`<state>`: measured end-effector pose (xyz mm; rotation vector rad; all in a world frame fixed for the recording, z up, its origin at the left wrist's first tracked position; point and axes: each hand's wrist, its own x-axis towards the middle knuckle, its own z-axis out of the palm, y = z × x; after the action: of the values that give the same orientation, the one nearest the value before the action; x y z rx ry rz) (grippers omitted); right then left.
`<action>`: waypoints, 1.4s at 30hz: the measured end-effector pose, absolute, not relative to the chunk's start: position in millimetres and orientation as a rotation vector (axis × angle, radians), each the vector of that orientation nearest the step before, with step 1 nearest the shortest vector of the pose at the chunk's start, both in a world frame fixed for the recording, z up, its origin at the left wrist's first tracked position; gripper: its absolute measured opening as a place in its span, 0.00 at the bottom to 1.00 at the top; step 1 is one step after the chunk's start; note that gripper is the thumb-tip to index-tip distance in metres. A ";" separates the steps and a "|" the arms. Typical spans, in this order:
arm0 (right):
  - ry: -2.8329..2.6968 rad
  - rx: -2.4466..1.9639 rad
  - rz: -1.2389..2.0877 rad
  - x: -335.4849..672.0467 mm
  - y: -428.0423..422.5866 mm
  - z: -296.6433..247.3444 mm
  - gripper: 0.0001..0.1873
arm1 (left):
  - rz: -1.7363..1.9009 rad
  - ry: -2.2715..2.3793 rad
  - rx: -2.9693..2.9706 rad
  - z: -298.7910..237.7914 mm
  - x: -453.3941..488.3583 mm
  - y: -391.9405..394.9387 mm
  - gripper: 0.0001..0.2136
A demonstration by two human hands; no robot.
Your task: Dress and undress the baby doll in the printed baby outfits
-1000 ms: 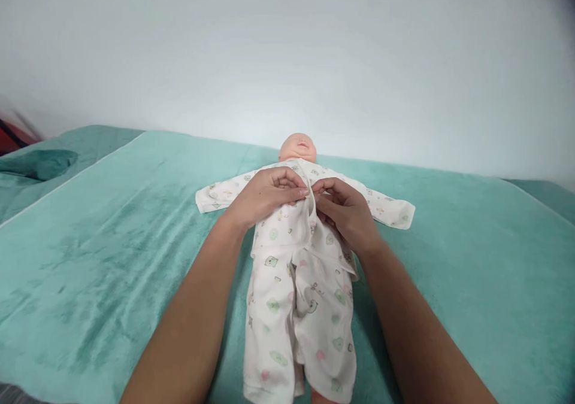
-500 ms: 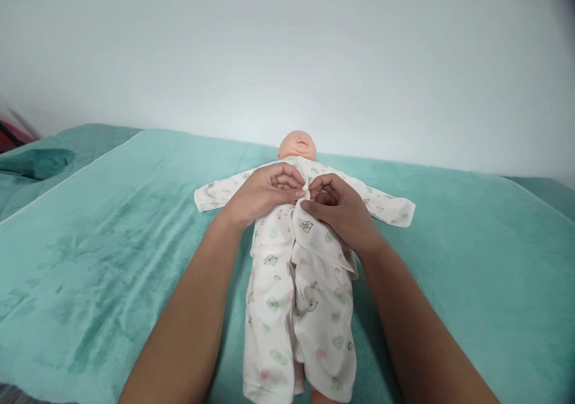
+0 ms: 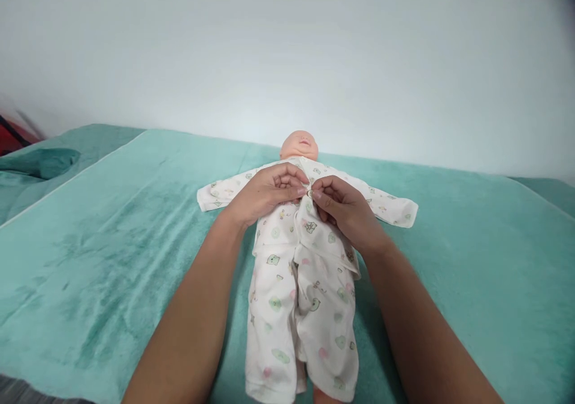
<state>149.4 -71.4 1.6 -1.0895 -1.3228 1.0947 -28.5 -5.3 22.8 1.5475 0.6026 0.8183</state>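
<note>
A baby doll (image 3: 300, 145) lies on its back, head away from me and arms spread. It wears a white printed baby shirt (image 3: 318, 227) and matching trousers (image 3: 274, 326). At the chest, my left hand (image 3: 274, 191) pinches the front edge of the shirt between thumb and fingers. Opposite it, my right hand (image 3: 344, 206) pinches the other front edge, thumb and forefinger pressed together. Both sets of fingertips nearly meet at the middle of the shirt front. Something small and roundish shows between them; I cannot tell whether it is a button or a snap.
A teal plush blanket (image 3: 126, 260) spreads beneath the doll, with a few creases at left. Behind it rises a white wall (image 3: 287, 57). Darker green bedding (image 3: 40, 164) lies bunched at the far left, beside a red object (image 3: 15, 137).
My right thumb has moved up against the shirt's edge, closer to my left fingertips. The front edges lie closer together. The view has shifted slightly.
</note>
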 end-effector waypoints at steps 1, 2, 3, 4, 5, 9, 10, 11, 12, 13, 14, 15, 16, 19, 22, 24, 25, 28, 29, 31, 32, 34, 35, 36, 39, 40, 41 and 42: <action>-1.322 -1.088 1.099 149.7 -71.5 2.0 0.10 | 0.830 0.617 1.567 23.1 -26.8 -6.0 0.08; -1.322 -1.094 1.095 149.8 -72.2 2.8 0.10 | 0.855 0.638 1.583 22.7 -24.8 -7.5 0.07; -1.325 -1.115 1.081 149.8 -73.9 4.0 0.10 | 0.893 0.668 1.594 21.4 -23.1 -10.3 0.07; -1.332 -1.155 1.049 149.5 -76.7 5.5 0.10 | 0.947 0.713 1.599 19.0 -22.1 -14.6 0.06; -1.354 -1.208 1.004 149.1 -80.6 7.0 0.11 | 1.013 0.771 1.603 15.1 -22.2 -20.4 0.06; -1.640 -1.401 0.708 147.7 -105.1 8.3 0.10 | 1.295 1.008 1.723 -12.4 -39.4 -56.8 0.03; -1.745 -1.401 0.628 147.7 -112.2 6.7 0.09 | 1.339 1.013 1.788 -20.6 -47.1 -67.6 0.04; -1.841 -1.384 0.556 147.6 -119.1 4.3 0.10 | 1.366 0.989 1.857 -28.5 -55.1 -78.3 0.06; -1.918 -1.362 0.493 147.5 -125.7 1.1 0.13 | 1.381 0.965 1.917 -35.6 -62.8 -88.3 0.08; -1.969 -1.349 0.437 147.1 -131.7 -2.6 0.16 | 1.385 0.943 1.966 -41.7 -69.7 -97.3 0.10; -1.988 -1.353 0.381 146.4 -137.0 -6.9 0.19 | 1.380 0.939 2.003 -46.8 -75.2 -104.8 0.13; -1.976 -1.374 0.318 145.4 -141.6 -11.4 0.19 | 1.373 0.957 2.030 -50.8 -79.4 -110.6 0.15; -1.946 -1.403 0.251 144.2 -145.4 -16.2 0.18 | 1.362 0.990 2.049 -54.0 -82.1 -114.8 0.17; -1.850 -1.440 0.052 141.3 -152.0 -29.3 0.11 | 1.336 1.106 2.085 -59.5 -84.0 -119.5 0.16; -1.786 -1.410 -0.038 141.8 -153.2 -36.7 0.06 | 1.329 1.183 2.071 -60.9 -81.9 -119.1 0.12; -1.709 -1.408 -0.041 143.4 -153.1 -38.1 0.09 | 1.349 1.211 2.042 -60.3 -80.6 -119.3 0.10; -1.660 -1.405 -0.037 144.2 -153.1 -38.1 0.10 | 1.365 1.214 2.026 -59.6 -80.2 -119.6 0.09; -1.545 -1.353 -0.061 145.5 -154.8 -36.9 0.11 | 1.426 1.200 1.953 -56.7 -80.8 -120.2 0.07; -1.531 -1.326 -0.083 145.5 -155.9 -36.4 0.10 | 1.447 1.195 1.910 -55.6 -81.7 -120.0 0.06; -1.541 -1.271 -0.121 145.5 -158.2 -35.5 0.09 | 1.484 1.187 1.795 -53.7 -83.7 -119.3 0.05; -1.556 -1.244 -0.126 145.5 -159.5 -35.0 0.08 | 1.491 1.180 1.732 -53.0 -84.6 -119.0 0.04; -1.603 -1.193 -0.085 145.2 -161.8 -34.1 0.07 | 1.464 1.151 1.637 -52.5 -85.2 -119.0 0.04; -1.642 -1.177 -0.038 144.8 -163.0 -33.5 0.07 | 1.427 1.135 1.615 -52.7 -84.6 -119.3 0.04; -1.687 -1.167 0.020 144.2 -164.1 -33.0 0.07 | 1.381 1.127 1.612 -53.1 -83.7 -119.5 0.05; -1.768 -1.173 0.205 143.6 -166.5 -33.7 0.08 | 1.277 1.203 1.651 -55.3 -82.1 -114.8 0.05; -1.739 -1.193 0.254 145.4 -166.4 -35.3 0.09 | 1.269 1.264 1.691 -56.0 -83.8 -109.8 0.06; -1.668 -1.226 0.282 149.2 -165.3 -37.9 0.09 | 1.269 1.334 1.761 -56.6 -87.3 -102.7 0.07; -1.569 -1.276 0.286 155.5 -163.1 -41.6 0.10 | 1.268 1.411 1.860 -57.0 -92.8 -93.4 0.08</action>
<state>155.5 -163.1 -41.6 -1.2765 -1.5690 0.2863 -92.8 -93.4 -57.0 1.8597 1.4114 1.2680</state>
